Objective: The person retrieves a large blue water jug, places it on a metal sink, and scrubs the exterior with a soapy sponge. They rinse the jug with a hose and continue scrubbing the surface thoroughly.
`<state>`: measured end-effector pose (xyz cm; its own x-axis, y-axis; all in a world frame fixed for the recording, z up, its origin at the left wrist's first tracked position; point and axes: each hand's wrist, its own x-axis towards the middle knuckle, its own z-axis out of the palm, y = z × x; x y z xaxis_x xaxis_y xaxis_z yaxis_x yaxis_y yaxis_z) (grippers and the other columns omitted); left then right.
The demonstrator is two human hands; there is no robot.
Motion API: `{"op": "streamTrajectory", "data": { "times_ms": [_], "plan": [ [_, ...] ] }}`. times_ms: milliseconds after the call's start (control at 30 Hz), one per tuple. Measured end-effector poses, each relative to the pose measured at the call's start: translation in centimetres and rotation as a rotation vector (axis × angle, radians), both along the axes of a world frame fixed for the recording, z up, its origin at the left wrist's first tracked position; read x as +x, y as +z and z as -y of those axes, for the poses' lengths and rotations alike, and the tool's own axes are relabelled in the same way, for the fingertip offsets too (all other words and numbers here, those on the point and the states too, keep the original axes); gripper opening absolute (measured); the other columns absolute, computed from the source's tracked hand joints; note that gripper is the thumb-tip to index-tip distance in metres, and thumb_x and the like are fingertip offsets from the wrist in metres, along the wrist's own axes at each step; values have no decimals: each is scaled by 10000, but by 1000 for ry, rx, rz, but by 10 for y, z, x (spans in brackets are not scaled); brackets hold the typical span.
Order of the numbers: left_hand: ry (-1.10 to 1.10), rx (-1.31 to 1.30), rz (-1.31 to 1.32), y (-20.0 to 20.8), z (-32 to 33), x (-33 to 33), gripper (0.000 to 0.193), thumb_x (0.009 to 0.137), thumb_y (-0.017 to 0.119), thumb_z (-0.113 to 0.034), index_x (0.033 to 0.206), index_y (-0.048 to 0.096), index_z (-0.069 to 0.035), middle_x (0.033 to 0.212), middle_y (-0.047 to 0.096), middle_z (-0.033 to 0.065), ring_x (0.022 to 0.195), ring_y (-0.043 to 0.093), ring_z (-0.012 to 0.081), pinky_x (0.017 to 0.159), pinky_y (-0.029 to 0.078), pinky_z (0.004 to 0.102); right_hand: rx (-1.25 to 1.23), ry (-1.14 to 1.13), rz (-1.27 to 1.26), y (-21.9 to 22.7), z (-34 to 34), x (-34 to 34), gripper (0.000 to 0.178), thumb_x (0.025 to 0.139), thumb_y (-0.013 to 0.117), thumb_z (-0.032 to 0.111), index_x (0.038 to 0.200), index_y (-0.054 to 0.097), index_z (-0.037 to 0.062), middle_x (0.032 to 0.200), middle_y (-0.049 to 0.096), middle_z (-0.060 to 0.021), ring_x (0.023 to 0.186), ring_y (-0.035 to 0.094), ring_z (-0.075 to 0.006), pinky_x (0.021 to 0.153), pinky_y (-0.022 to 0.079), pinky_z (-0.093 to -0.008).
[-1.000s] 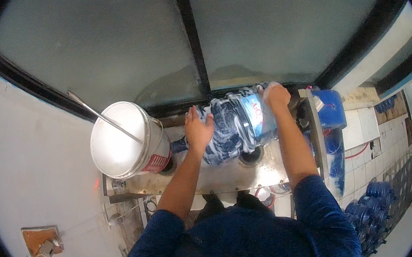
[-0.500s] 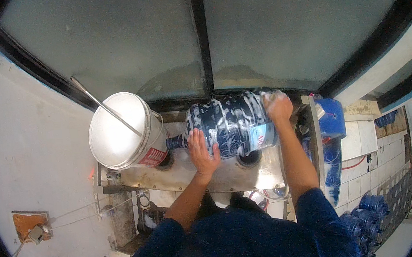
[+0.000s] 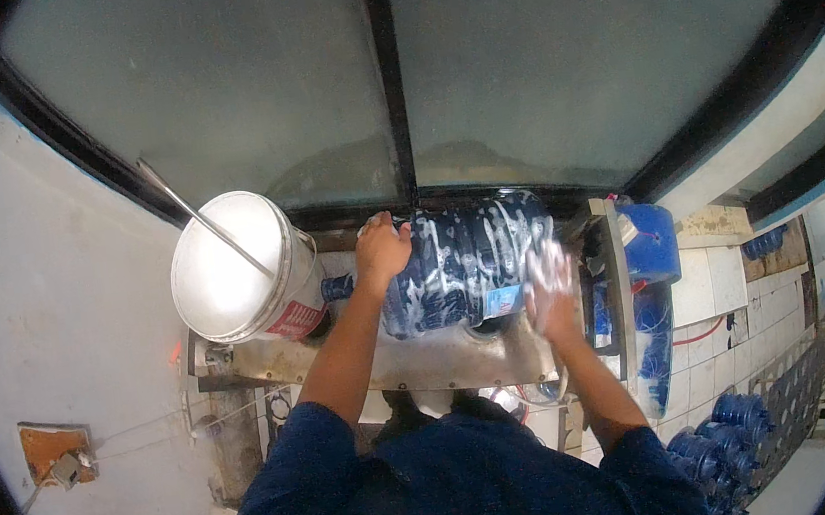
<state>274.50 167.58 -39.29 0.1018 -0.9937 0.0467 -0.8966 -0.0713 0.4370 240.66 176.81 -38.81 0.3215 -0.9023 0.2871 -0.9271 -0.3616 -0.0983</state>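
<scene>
A big blue water jug [image 3: 459, 268], streaked with white suds, lies on its side on a metal counter [image 3: 424, 362], its neck toward the left. My left hand [image 3: 384, 252] grips the jug's shoulder by the neck, fingers curled over its far side. At the base end my right hand [image 3: 551, 295] rests flat against the jug, fingers stretched out and coated in foam. Foam hides whether anything thin lies under that palm. A pale label [image 3: 504, 301] shows on the jug's near side.
Left of the jug stands a white bucket [image 3: 232, 266] with a metal rod [image 3: 207, 219] leaning out of it. Dark-framed glass panes [image 3: 245, 94] rise behind the counter. A blue container [image 3: 648, 243] is at the right; several blue jugs [image 3: 724, 446] stand lower right.
My left hand has moved from the jug's near side up to its far shoulder. My right hand has come nearer along the base. The jug has rolled a little, its label lower now.
</scene>
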Motion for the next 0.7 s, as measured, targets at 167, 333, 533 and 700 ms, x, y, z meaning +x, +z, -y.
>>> {"op": "streamTrajectory", "data": {
  "times_ms": [167,333,533,700],
  "plan": [
    [15,-83,-43,7,-15,-1,512,953,584,-314,1276,587,83,1310,615,274,1255,565,422,1087,436,475,265,42,26,35,134,33,524,1023,487,354,1425,522,19,1505,471,-249,1354,495,-398,1153,377,-467],
    [30,-158,-54,2,-6,-14,473,949,578,-284,1254,606,76,1309,619,275,1223,588,430,1059,462,476,580,-34,-138,0,225,37,549,984,500,312,1429,502,-9,1190,673,-281,1103,653,-445,1002,492,-504],
    [208,-81,32,-4,-3,-6,429,944,569,-287,1165,638,74,1197,658,282,1129,634,438,1006,492,485,277,56,111,12,78,44,750,932,563,335,1567,300,34,1570,401,-211,1416,415,-434,1087,454,-493],
    [92,-55,-4,10,5,-6,400,944,567,-305,1042,647,75,1047,677,281,1014,662,452,934,517,516,-24,60,-207,34,67,22,603,961,556,369,1464,484,44,1572,411,-193,1457,386,-393,1189,283,-593]
  ]
}}
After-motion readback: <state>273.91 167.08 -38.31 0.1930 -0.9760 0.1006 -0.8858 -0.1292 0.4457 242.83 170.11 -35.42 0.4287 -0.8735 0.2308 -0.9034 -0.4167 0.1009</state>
